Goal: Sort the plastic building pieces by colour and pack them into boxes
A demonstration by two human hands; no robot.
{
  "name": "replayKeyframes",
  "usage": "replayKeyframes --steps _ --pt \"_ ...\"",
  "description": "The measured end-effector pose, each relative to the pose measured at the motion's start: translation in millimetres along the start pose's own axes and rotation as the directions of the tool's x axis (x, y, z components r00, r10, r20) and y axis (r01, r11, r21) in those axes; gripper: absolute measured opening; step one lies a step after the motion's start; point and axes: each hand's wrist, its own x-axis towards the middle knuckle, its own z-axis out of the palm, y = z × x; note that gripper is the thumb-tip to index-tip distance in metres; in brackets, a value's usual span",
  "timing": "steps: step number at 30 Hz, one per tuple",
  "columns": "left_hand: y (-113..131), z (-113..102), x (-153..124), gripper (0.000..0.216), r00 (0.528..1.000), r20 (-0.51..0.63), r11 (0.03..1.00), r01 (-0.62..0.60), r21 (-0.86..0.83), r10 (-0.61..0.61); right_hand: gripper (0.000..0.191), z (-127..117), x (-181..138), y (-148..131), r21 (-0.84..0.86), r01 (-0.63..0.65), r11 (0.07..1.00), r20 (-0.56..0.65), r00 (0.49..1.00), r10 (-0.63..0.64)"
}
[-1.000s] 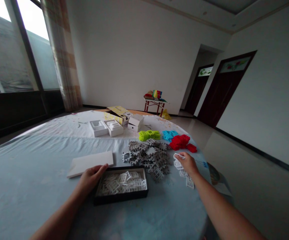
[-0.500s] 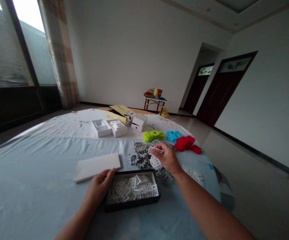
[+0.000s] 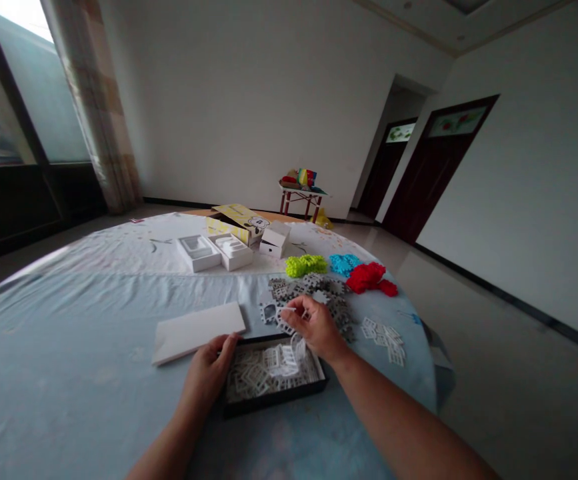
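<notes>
White panel (image 3: 199,331): left of centre in the frame, lying beside your left hand; a knock from your knuckles could slide it.
Left hand (image 3: 210,370): lower centre-left, fingers curled against the black box's left end, thumb at the rim; pressing down there might tip it.
Black box (image 3: 279,400): lower centre, holding tangled white lattice pieces (image 3: 253,373); pulling one out could drag others over the rim.
Right hand (image 3: 321,330): centre, above the box's far right side, thumb and forefinger pinching a white piece (image 3: 289,311); a loose pinch could drop it into the grey pile (image 3: 339,303) behind.
Loose white pieces (image 3: 386,340): right of centre, towards the table's edge; your forearm could sweep them off.
</notes>
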Motion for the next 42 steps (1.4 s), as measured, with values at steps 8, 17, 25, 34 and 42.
replayKeyframes --steps 8,17,25,34,42 --pt "2.3 2.2 -3.9 0.045 1.0 -0.027 0.999 0.005 -0.05 -0.007 0.024 10.7 -10.3 -17.6 0.041 0.045 0.998 0.154 0.987 -0.051" --pt "1.1 1.6 -4.5 0.046 0.999 -0.053 0.997 0.004 -0.077 -0.008 0.03 -4.6 -8.9 -0.2 0.007 0.118 0.993 -0.056 0.991 -0.118" --pt "-0.2 -0.7 -0.4 0.05 0.999 -0.044 0.999 0.027 -0.048 -0.029 0.031 -109.9 -18.9 86.8 -0.619 -0.304 0.724 -0.406 0.913 0.036" --pt "-5.4 -0.6 -1.3 0.053 0.998 -0.036 0.996 0.054 -0.069 -0.057 0.059 -157.5 -52.9 139.9 -0.646 -0.65 0.399 -0.567 0.759 0.319" --pt "-2.4 -2.3 -3.9 0.05 0.996 -0.041 0.992 0.069 -0.11 -0.073 0.074 -139.6 -46.3 146.5 -0.743 -0.621 0.248 -0.509 0.766 0.394"
